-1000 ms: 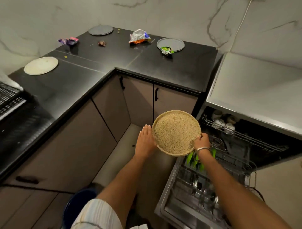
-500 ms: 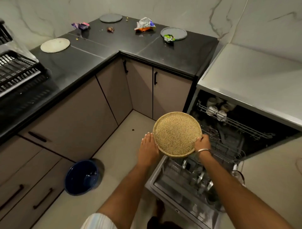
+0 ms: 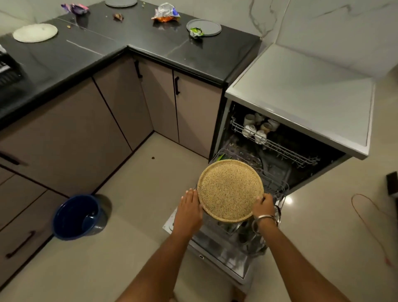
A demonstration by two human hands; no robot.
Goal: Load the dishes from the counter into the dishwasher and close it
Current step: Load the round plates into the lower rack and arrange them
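A round speckled tan plate (image 3: 230,190) is held between both hands above the pulled-out lower rack (image 3: 273,185) of the open dishwasher (image 3: 301,101). My left hand (image 3: 189,210) presses flat with straight fingers against the plate's left rim. My right hand (image 3: 263,205), with a bangle on the wrist, grips the right rim with curled fingers. The upper rack (image 3: 280,148) holds several cups. On the black counter (image 3: 129,49) lie a white plate (image 3: 35,32), a grey plate (image 3: 204,27) and another grey plate (image 3: 121,2) at the top edge.
Crumpled wrappers (image 3: 164,14) lie on the counter. A blue bucket (image 3: 78,216) stands on the floor to the left. The open dishwasher door (image 3: 217,258) juts out below my hands. A dish rack (image 3: 8,73) sits at the left edge. A red cord (image 3: 366,217) lies on the right floor.
The view has pulled back and tilted down, showing more floor and the bucket. The plate and both hands have sunk toward the lower rack, with the same hold.
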